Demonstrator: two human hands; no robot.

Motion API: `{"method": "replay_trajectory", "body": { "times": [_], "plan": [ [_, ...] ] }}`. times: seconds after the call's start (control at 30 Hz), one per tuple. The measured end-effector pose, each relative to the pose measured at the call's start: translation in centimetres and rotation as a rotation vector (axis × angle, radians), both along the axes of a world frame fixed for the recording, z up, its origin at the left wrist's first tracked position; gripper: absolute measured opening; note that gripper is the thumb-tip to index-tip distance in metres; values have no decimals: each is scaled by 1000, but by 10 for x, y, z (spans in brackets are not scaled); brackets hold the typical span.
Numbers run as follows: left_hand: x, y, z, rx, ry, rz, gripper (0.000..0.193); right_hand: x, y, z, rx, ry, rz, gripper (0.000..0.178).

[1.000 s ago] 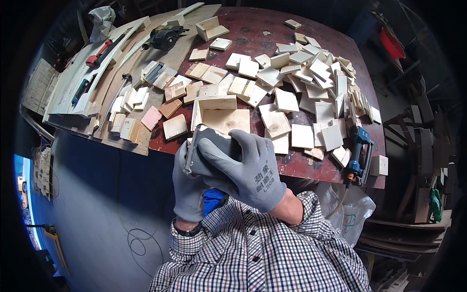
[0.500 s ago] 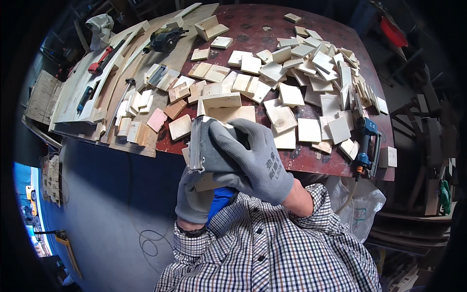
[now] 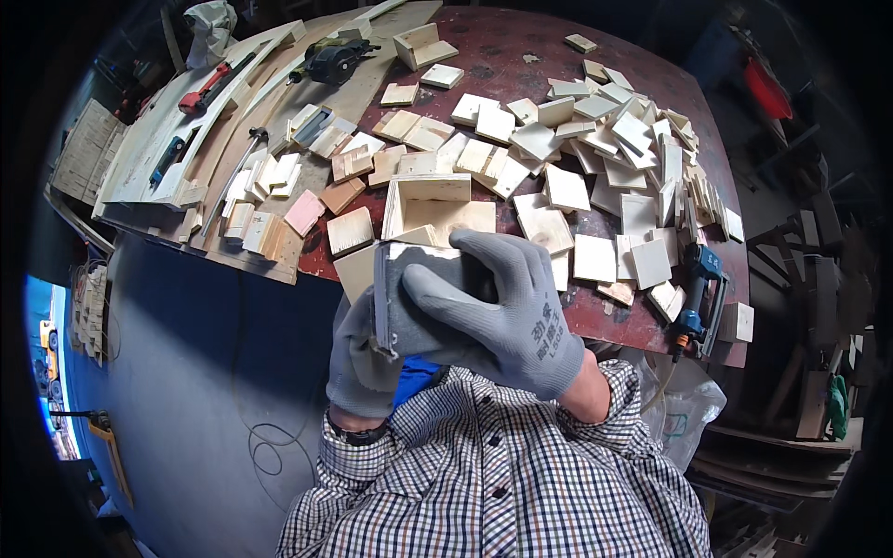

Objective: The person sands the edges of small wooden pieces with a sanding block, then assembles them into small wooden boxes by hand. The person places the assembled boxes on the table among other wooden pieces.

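My right hand (image 3: 507, 321), in a grey glove, grips a sanding block (image 3: 433, 302) with a dark grey, rough-looking face, its thumb lying across that face. Beneath and to the left, my gloved left hand (image 3: 365, 358) is closed, its fingers mostly behind the block. It holds a pale wooden piece (image 3: 353, 272), of which only one edge shows beside the block; the rest is hidden. Just beyond my hands, an open-sided wooden box (image 3: 431, 189) of joined boards rests at the table's near edge.
Many small square wood pieces (image 3: 595, 258) lie piled across the red table (image 3: 521, 37). A blue nail gun (image 3: 698, 288) with a hose lies at the right edge. Leftward are a hammer (image 3: 258, 136), a black power tool (image 3: 337, 59), a red-handled tool (image 3: 205, 90) and long boards.
Both hands and the sanding block sit slightly lower and further right. The wooden piece shows more at the block's upper left and no longer below it. The whole view has shifted a little.
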State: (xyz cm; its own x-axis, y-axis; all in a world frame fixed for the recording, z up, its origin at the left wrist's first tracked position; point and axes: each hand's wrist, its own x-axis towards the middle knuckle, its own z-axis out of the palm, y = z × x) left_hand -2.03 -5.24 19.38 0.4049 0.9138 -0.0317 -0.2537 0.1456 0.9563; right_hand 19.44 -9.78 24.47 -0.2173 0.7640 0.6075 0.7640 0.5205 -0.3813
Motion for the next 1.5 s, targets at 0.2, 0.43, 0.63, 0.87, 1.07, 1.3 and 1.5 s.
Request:
{"method": "replay_trajectory", "body": {
  "times": [0.2, 0.43, 0.63, 0.87, 1.07, 1.3, 1.5],
  "plan": [
    [4, 2, -15, -342, -199, 190, 49, 55, -6, -65, -78, -145, -263, 71],
    [-1, -1, -19, -287, -287, 162, 46, 23, -14, -12, 67, -36, -145, 65],
    [-4, -3, -11, -310, -294, 125, 42, 46, 0, -31, -27, -120, -171, 63],
    [-12, -8, -36, -25, -27, 75, 45, 29, -13, -4, 57, 9, -50, 61],
    [-3, -4, -22, -232, -183, 113, 50, 42, 3, -32, -40, -123, -202, 66],
    [-8, -8, -49, 223, 228, 84, 47, 18, -12, -5, 116, -67, -91, 67],
    [-9, -1, -19, -518, -574, -14, 65, 58, 17, -61, -35, -168, -384, 70]
  ]
}}
